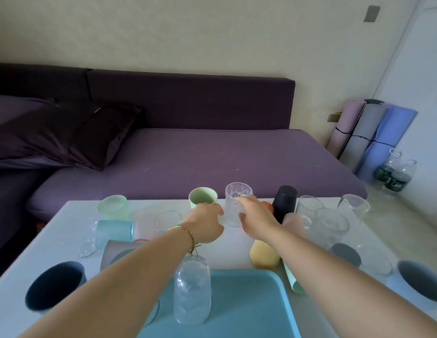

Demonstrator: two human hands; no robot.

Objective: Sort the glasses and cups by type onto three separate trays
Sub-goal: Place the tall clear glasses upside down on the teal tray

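- Right hand is wrapped around the textured clear glass: fingers up by the rim, thumb on the near side. The glass stands upright at the far edge of the worktop.
- Left hand is right in front of the pale green cup, with the fingers curled toward its base. I honestly can't tell if it's actually gripping the cup or only touching it (the hand covers the lower half).
- The green cup and the textured glass sit just beside each other, both open side up.
- A blue tray sits at the near edge, with one clear dimpled glass standing upside down on its left part.
- An upside-down black cup is just right of the right hand, and a yellow cup lies on its side under that forearm.
- Plain clear glasses are clustered to the right, and there's a dark blue cup near left.
- Frosted green glass and a light blue one are far left.
- Purple sofa is behind it all.
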